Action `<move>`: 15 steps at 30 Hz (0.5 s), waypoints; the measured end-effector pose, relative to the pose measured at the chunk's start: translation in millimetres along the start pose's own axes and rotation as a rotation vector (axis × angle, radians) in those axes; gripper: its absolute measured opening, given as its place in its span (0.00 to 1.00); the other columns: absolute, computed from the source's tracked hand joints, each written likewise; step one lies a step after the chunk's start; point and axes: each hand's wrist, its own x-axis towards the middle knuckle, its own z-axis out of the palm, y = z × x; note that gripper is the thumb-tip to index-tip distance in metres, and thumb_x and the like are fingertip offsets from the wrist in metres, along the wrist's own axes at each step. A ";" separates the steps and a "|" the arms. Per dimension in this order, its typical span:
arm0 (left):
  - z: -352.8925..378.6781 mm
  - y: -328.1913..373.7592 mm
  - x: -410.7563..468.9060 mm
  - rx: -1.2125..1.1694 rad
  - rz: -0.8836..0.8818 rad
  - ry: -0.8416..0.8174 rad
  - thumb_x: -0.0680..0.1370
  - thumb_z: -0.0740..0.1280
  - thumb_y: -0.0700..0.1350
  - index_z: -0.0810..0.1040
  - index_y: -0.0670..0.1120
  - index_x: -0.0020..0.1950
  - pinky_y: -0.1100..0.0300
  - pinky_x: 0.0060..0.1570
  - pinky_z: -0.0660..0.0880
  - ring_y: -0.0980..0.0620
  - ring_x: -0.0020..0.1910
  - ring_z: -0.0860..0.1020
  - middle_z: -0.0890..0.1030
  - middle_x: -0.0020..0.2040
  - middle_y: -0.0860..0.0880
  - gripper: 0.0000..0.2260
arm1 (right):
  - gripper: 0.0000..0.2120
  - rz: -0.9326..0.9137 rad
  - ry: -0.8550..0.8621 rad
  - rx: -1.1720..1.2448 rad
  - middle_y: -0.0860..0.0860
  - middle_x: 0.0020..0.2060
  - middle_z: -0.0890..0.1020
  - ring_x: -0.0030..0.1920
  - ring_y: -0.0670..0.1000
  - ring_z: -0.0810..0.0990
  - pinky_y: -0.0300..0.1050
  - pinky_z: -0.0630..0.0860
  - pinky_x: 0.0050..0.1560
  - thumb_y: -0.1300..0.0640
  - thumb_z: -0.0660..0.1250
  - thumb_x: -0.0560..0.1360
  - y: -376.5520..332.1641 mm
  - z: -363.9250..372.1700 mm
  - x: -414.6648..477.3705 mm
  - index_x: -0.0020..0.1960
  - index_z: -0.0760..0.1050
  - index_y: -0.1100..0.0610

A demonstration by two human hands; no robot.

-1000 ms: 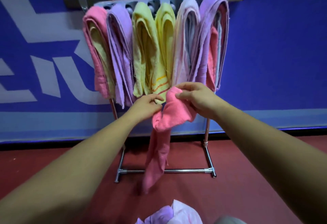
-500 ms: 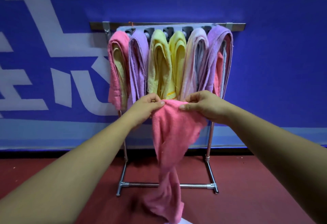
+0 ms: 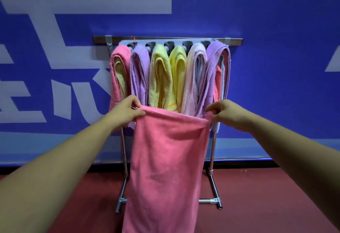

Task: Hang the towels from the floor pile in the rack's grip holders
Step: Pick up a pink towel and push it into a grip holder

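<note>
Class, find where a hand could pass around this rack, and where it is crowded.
Free: the bare rail ends left of the pink hung towel and beyond the far-right purple towel. Crowded: the holder row, its towels packed edge to edge.

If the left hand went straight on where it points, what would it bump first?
Probably the purple towel hanging second from left on the rack, just behind the left hand holding the pink towel; depth is unclear.

view=head | worn on the person's head | faces forward, slightly down | rack [image 3: 184,39] centred, near
</note>
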 end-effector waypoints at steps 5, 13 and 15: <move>-15.2 5.7 0.9 0.010 -0.005 0.002 0.73 0.75 0.38 0.78 0.48 0.43 0.54 0.34 0.75 0.51 0.35 0.75 0.78 0.38 0.48 0.08 | 0.12 0.040 0.252 -0.334 0.58 0.44 0.84 0.45 0.58 0.82 0.45 0.74 0.40 0.68 0.64 0.72 13.6 -8.1 9.4 0.49 0.84 0.61; -33.4 16.9 -5.3 0.034 -0.045 -0.160 0.74 0.75 0.49 0.85 0.55 0.51 0.49 0.51 0.78 0.48 0.45 0.79 0.85 0.51 0.44 0.07 | 0.03 0.008 0.388 -0.258 0.56 0.43 0.77 0.48 0.60 0.76 0.46 0.72 0.44 0.58 0.66 0.76 3.9 -19.5 18.7 0.46 0.77 0.51; -35.7 18.9 -5.6 0.056 -0.029 -0.094 0.75 0.74 0.50 0.86 0.52 0.51 0.48 0.46 0.79 0.47 0.42 0.79 0.85 0.46 0.45 0.07 | 0.06 -0.001 0.407 -0.163 0.53 0.38 0.78 0.41 0.58 0.79 0.43 0.71 0.36 0.61 0.64 0.76 -3.6 -20.9 17.3 0.43 0.74 0.51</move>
